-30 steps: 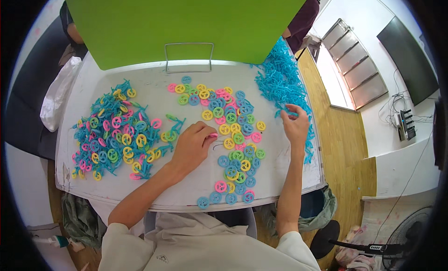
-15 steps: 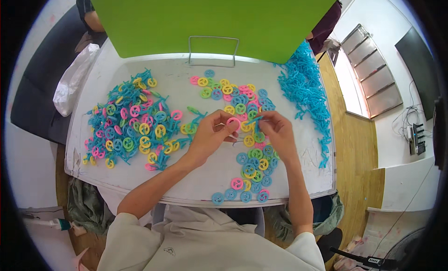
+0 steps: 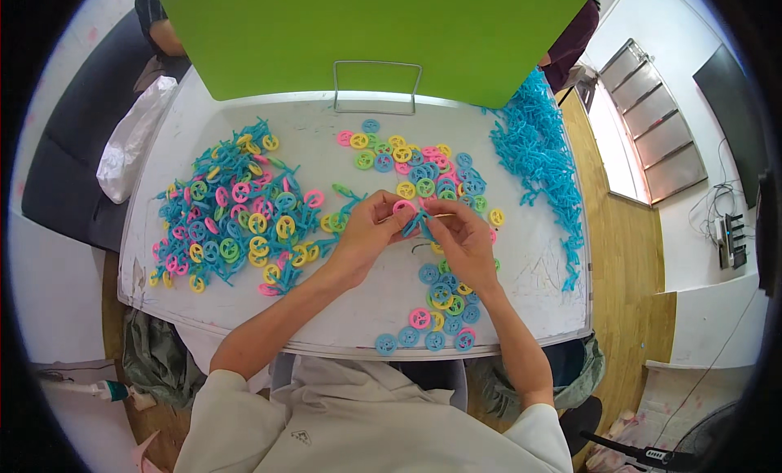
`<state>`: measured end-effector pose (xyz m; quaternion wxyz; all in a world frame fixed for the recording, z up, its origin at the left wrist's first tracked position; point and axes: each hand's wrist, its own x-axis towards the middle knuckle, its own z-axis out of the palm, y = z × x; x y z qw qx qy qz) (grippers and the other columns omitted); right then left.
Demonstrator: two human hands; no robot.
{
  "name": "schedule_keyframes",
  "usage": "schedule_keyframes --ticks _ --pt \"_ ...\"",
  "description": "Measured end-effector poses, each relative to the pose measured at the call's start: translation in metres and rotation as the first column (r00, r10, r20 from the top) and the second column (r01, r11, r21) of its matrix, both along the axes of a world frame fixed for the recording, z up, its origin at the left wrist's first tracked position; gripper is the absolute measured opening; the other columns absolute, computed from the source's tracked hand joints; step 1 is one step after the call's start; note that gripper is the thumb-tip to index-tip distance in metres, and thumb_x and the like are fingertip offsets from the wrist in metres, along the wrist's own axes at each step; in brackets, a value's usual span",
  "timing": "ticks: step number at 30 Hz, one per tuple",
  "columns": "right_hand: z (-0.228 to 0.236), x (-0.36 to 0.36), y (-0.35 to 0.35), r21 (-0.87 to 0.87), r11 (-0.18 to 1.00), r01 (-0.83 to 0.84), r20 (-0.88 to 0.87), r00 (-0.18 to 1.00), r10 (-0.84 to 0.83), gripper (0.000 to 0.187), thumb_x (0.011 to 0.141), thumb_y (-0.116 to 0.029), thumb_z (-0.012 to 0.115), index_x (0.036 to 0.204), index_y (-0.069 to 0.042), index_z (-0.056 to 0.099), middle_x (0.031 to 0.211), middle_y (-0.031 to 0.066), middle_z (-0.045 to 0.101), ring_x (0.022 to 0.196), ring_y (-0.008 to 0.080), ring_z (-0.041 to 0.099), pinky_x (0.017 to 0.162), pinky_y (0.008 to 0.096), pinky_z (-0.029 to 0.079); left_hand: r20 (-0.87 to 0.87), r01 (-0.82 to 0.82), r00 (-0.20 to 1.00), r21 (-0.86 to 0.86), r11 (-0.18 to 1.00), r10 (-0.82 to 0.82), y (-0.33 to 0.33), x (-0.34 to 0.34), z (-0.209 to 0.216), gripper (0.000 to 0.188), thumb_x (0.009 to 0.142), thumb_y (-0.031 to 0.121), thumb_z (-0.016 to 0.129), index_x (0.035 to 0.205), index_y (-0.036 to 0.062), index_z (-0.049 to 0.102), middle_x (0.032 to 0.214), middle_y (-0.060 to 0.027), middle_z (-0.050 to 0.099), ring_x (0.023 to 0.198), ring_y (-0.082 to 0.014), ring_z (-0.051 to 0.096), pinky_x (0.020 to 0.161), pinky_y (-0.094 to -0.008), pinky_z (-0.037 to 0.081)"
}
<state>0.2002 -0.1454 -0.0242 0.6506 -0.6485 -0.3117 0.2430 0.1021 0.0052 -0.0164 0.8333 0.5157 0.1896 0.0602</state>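
Note:
My left hand (image 3: 368, 233) is closed on a small pink plastic wheel (image 3: 402, 206), held above the middle of the table. Against it, my right hand (image 3: 463, 233) pinches a blue branched plastic piece (image 3: 420, 221); the two parts meet between my fingertips, which partly hide the joint. Loose wheels in blue, yellow, pink and green (image 3: 441, 296) lie in a band beneath and around my right hand. To the left, a heap of wheels with blue pieces attached (image 3: 236, 204) spreads over the table. A pile of loose blue branched pieces (image 3: 533, 147) lines the right edge.
A large green panel (image 3: 375, 37) with a wire stand (image 3: 377, 111) rises at the far side of the white table (image 3: 326, 330). A white bag (image 3: 130, 147) rests by the left edge. Parts of other people show behind the panel, a dark sleeve (image 3: 574, 41) at right.
My right hand has moved left, bringing the blue piece against the pink wheel in my left hand. The view has shifted slightly.

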Motion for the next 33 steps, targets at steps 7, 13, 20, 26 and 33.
schedule_keyframes --ticks 7,13,20,26,33 --pt "0.003 -0.002 0.003 -0.034 0.998 -0.049 -0.038 0.998 0.047 0.032 0.088 -0.004 0.064 0.119 -0.002 0.058 0.102 0.0072 0.063 0.088 0.0108 0.062 0.077 0.0252 0.050 0.003 -0.074 0.997 0.152 0.986 0.074 -0.003 0.000 0.000 0.012 0.093 0.012 0.061 0.099 0.0033 0.056 0.097 -0.0033 0.062 0.092 -0.0099 0.060 0.086 -0.0269 0.051" --pt "0.000 -0.002 0.004 -0.026 0.999 0.019 -0.135 0.991 -0.023 0.031 0.085 -0.003 0.068 0.115 -0.002 0.060 0.096 0.0048 0.062 0.084 0.0087 0.061 0.074 0.0224 0.049 0.128 -0.171 0.982 0.287 0.943 0.139 -0.013 -0.001 0.001 0.015 0.092 0.011 0.062 0.102 0.0001 0.061 0.097 -0.0044 0.065 0.091 -0.0116 0.063 0.081 -0.0275 0.054" --pt "-0.002 0.002 0.001 0.071 0.994 0.080 0.087 0.993 -0.086 0.021 0.086 0.004 0.062 0.106 -0.001 0.059 0.095 0.0039 0.063 0.093 0.0097 0.061 0.076 0.0223 0.050 0.131 -0.130 0.986 0.197 0.972 0.105 -0.006 0.000 0.003 0.024 0.093 0.017 0.061 0.109 -0.0015 0.063 0.101 -0.0060 0.066 0.093 -0.0124 0.063 0.083 -0.0312 0.057" --pt "0.003 -0.005 -0.002 -0.006 0.999 0.039 0.189 0.981 -0.037 0.024 0.085 0.011 0.052 0.107 0.002 0.055 0.103 0.0078 0.060 0.097 0.0151 0.062 0.089 0.0297 0.052 0.064 -0.048 0.997 0.166 0.985 0.038 -0.008 0.000 0.003 0.022 0.094 0.014 0.059 0.108 -0.0029 0.064 0.100 -0.0074 0.066 0.089 -0.0129 0.064 0.082 -0.0288 0.057" --pt "0.004 -0.009 0.002 -0.077 0.997 -0.013 0.135 0.991 0.023 0.028 0.084 0.016 0.045 0.107 0.002 0.052 0.104 0.0079 0.058 0.102 0.0175 0.062 0.091 0.0319 0.052 0.113 -0.128 0.990 0.431 0.893 0.088 -0.008 0.001 -0.011 0.016 0.090 0.000 0.058 0.104 -0.0031 0.064 0.090 -0.0067 0.067 0.083 -0.0123 0.064 0.075 -0.0261 0.053"
